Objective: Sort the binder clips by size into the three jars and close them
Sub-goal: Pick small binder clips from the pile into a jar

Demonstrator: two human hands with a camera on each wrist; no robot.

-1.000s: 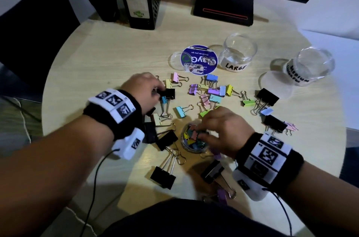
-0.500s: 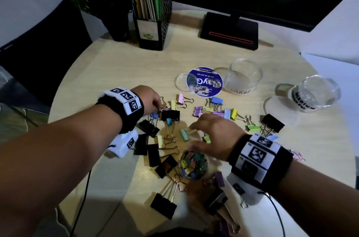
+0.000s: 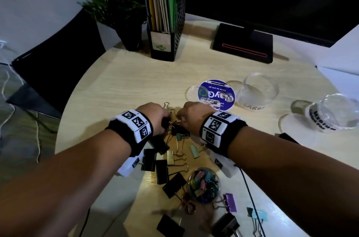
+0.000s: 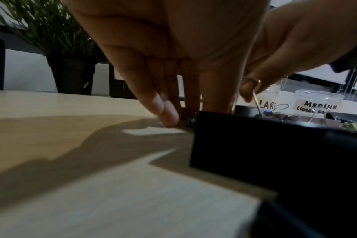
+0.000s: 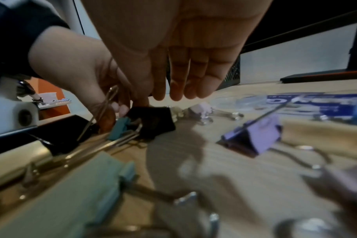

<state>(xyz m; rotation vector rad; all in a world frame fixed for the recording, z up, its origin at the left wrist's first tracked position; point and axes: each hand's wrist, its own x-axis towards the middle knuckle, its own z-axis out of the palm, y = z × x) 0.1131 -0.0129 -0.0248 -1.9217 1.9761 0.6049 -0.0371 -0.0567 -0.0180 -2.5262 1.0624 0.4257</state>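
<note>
Head view — left hand (image 3: 155, 118) | right hand (image 3: 191, 115) | both fingers pinching binder clips (image 3: 177, 130)

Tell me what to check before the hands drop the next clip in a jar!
1. Clear plastic jar labelled LARGE is open: ok.
2. Clear plastic jar labelled MEDIUM is open: ok.
3. Small clear jar of colourful clips is open: ok.
4. Left hand and right hand have a firm grip on the black metal binder clip: cannot tell.
5. Round wooden table is free of unsorted clips: not ok.
</note>
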